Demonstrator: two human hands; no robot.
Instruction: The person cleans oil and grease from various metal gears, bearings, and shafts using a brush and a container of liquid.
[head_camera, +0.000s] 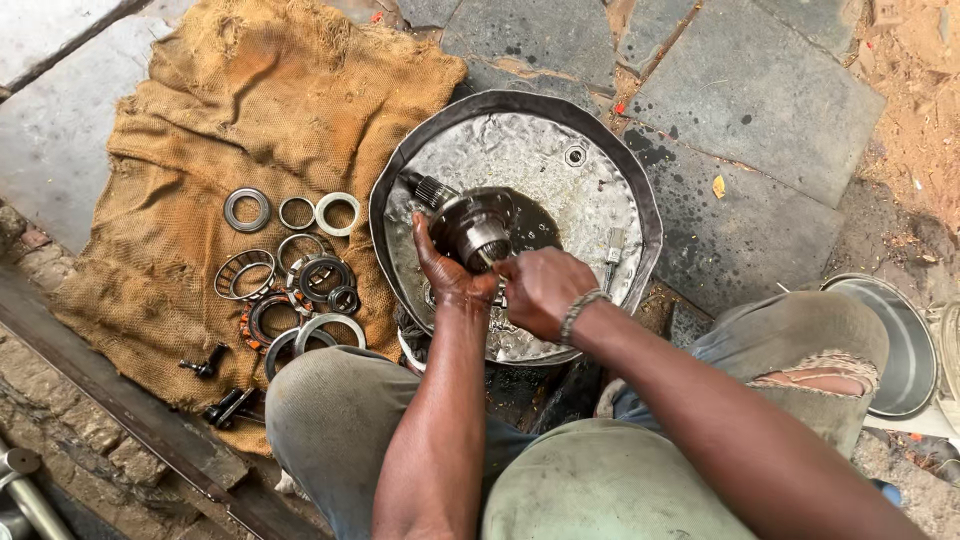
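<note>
Your left hand (443, 268) is cupped against the near left side of the hub (474, 226), fingers curled on its housing and thumb pointing up along it. Your right hand (538, 290) is closed in a loose fist just beside the hub's lower end; whatever it grips is hidden by the fingers, so I cannot tell what it has hold of. A beaded band sits on that wrist. The hub, a dark greasy metal part with a splined shaft (430, 190) sticking out toward upper left, lies tilted in the round metal pan (590, 180), over a dark pool of oil. The pan rests on stone paving. To its left, a burlap sack (250, 90) carries rings (247, 209), bearings (322, 276) and bolts (230, 405), well apart from your hands
</note>
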